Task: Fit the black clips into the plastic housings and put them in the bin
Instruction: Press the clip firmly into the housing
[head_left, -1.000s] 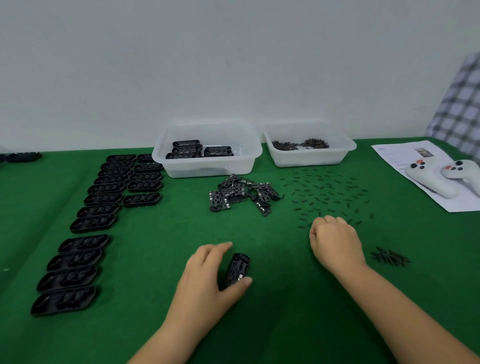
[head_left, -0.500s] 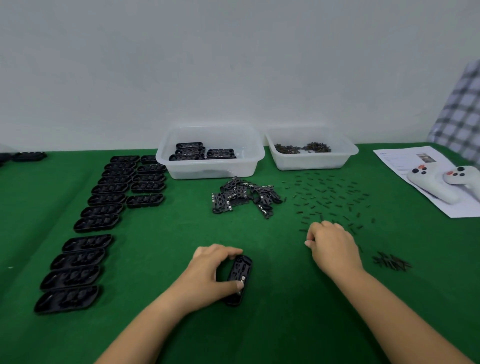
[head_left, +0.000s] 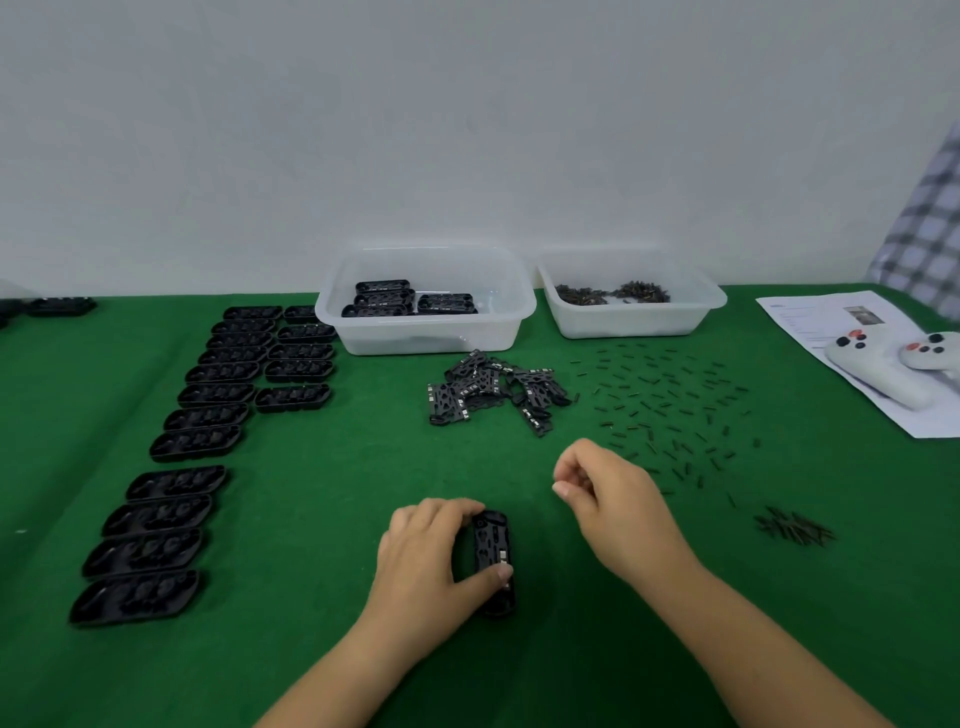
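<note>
My left hand grips a black plastic housing that lies lengthwise on the green table, thumb on its near end and fingers over its far end. A clip with small metal contacts sits inside it. My right hand hovers just right of it, fingertips curled together; nothing shows between them. A pile of loose black clips lies beyond the hands. The clear bin behind the pile holds a few finished housings.
Rows of empty black housings line the left side. Small dark pins are scattered at right, with a small heap nearer me. A second bin holds more pins. White controllers rest on a paper sheet.
My left hand laid the housing flat and closed round it. My right hand came off the scattered pins and moved left toward the housing with its fingers curled.
</note>
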